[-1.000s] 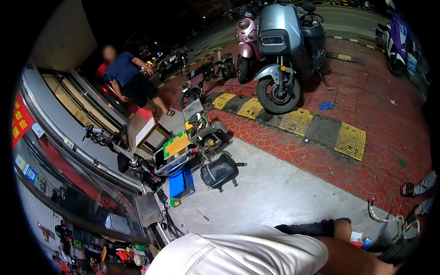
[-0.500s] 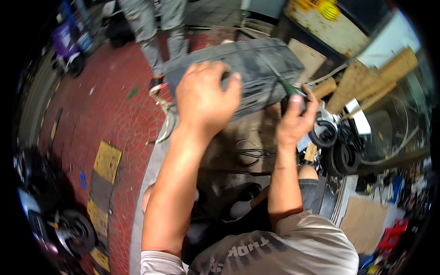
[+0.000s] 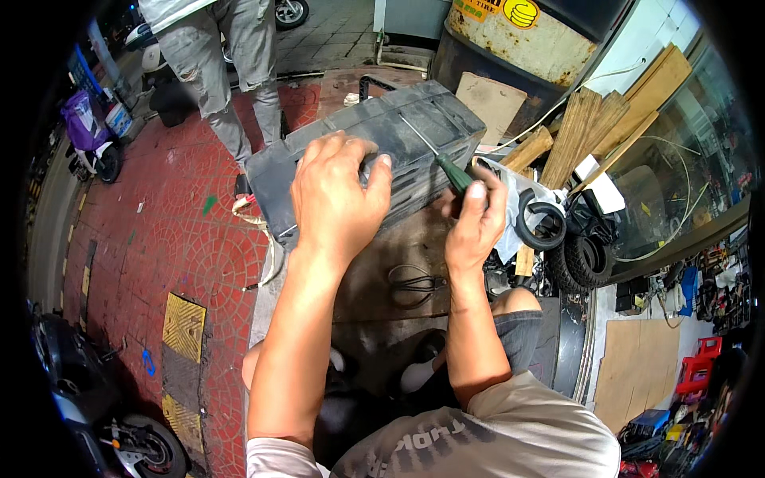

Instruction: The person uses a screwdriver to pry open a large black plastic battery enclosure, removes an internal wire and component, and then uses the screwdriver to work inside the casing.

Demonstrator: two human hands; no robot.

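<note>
A long dark grey plastic case, dusty and scuffed, lies at a slant in front of me, its left end nearer. My left hand rests on its top edge, fingers bent forward over it and thumb spread apart. A screwdriver with a dark green handle and thin metal shaft is in my right hand, its fingers closed round the handle's end. The shaft points up and left over the case's top; whether the tip touches it I cannot tell. Under the case is a brown board, with a looped dark cable on it.
Beyond the case's left end stands a person in torn grey trousers. Wooden planks, black tyres and a rusty drum are at the right. Scooters stand at the left on red paving.
The whole view has shifted, so case and hands appear further left. My left hand stays on the case, and my right hand keeps the screwdriver over it.
</note>
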